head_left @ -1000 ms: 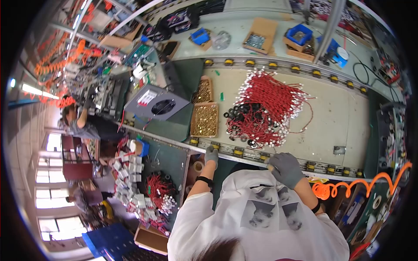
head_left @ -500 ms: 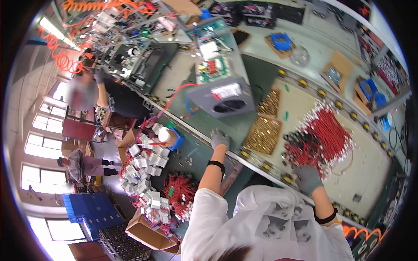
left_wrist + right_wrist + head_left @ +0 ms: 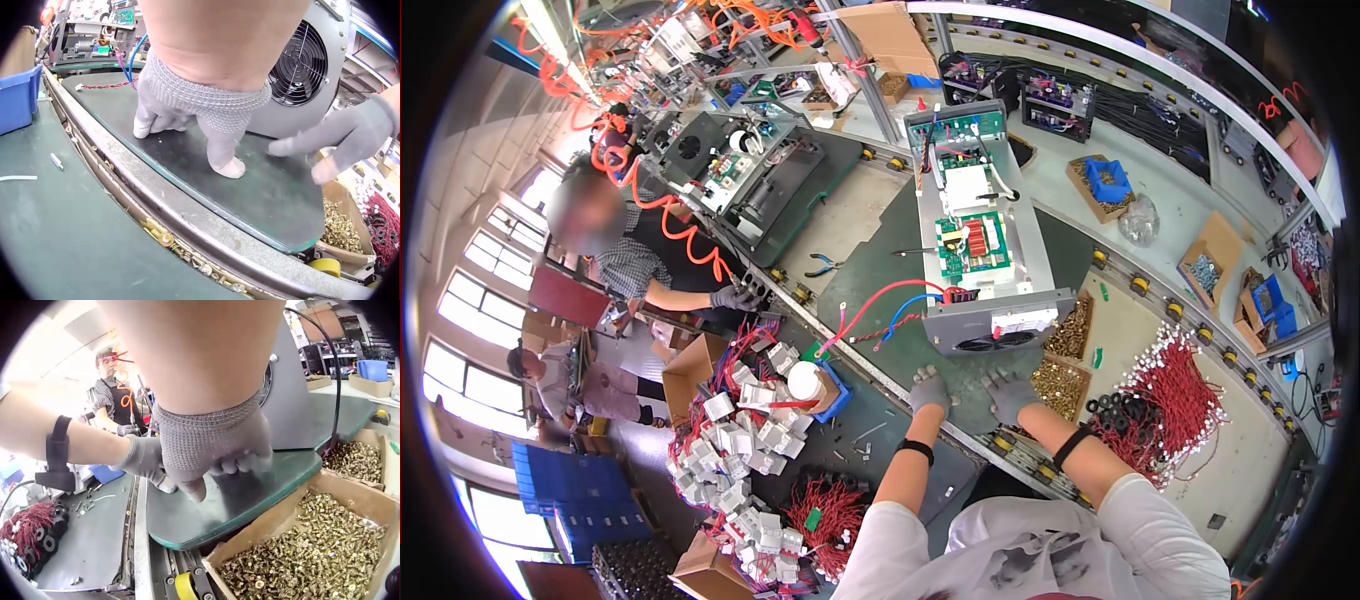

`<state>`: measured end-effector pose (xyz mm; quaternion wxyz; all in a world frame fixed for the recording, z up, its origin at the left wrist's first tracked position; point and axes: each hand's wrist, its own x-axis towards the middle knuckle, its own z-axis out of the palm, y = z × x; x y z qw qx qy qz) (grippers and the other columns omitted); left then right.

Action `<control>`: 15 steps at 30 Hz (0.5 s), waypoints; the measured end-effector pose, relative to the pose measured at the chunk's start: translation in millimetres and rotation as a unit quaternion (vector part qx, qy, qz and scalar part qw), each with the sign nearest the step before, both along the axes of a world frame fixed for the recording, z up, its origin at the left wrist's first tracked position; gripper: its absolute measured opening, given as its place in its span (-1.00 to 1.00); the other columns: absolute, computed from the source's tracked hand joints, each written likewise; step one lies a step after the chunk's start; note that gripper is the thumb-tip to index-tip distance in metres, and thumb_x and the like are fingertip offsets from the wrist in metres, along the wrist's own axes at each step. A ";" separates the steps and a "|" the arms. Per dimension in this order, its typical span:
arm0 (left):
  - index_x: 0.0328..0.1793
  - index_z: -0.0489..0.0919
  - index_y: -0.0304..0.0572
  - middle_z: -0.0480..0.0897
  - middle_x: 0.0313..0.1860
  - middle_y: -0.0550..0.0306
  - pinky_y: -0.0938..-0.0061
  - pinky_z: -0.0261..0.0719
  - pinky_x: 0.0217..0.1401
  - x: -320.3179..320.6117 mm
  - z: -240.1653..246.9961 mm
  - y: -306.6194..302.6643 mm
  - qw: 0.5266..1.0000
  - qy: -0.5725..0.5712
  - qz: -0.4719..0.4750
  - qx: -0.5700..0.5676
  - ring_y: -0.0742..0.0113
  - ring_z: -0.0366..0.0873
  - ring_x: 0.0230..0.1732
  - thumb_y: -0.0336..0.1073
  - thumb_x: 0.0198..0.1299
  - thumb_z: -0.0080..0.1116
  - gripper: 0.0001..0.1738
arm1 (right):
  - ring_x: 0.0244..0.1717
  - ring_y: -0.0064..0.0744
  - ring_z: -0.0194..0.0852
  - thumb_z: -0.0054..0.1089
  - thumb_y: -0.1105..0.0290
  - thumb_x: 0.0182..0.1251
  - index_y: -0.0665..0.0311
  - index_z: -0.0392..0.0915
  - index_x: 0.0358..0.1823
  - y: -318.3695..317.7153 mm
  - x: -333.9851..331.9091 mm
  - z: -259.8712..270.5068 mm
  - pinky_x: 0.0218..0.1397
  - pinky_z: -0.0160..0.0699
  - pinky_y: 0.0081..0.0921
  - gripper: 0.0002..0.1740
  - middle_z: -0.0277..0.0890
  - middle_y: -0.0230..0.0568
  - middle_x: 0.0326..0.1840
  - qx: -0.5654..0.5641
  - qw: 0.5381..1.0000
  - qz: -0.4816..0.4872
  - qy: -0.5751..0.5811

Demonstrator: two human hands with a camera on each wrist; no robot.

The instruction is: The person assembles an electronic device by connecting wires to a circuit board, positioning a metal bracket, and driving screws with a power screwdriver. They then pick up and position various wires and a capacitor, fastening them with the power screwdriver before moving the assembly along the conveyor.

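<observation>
Both gloved hands are on or just over the green board (image 3: 870,290) in front of a grey metal unit (image 3: 1000,320) with a fan and green circuit boards. My left hand (image 3: 930,390) has its fingers spread, fingertips down at the board's near edge; the left wrist view shows that hand (image 3: 194,119) holding nothing. Close beside it on the right, my right hand (image 3: 1008,396) has its fingers extended toward the unit. In the right wrist view the right hand (image 3: 215,447) is over the board's corner, its fingers partly hidden. Red and blue wires (image 3: 880,300) trail from the unit.
Boxes of brass screws (image 3: 1060,388) and a red wire bundle (image 3: 1175,395) lie to the right. White connectors (image 3: 745,430) and a blue bin (image 3: 834,392) are on the left bench. Another person (image 3: 635,265) works at the line further left.
The head view has turned left. My right hand has moved from beside the red wires to the board near the left hand. The unit now stands nearer, in front of both hands.
</observation>
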<state>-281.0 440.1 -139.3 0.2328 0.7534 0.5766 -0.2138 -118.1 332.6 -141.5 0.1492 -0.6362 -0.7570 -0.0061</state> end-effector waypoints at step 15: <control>0.45 -0.06 -0.30 0.00 0.48 -0.18 0.32 0.24 0.38 -0.1 3.4 -6.2 0.999 0.020 -0.034 -0.012 0.01 0.01 0.48 0.09 -0.16 0.40 0.18 | -0.28 -0.37 0.48 -0.12 0.00 0.37 0.31 0.36 0.00 46.9 143.4 73.2 -0.13 0.49 -0.41 -0.52 0.51 -0.25 -0.34 0.062 0.086 -0.302 0.947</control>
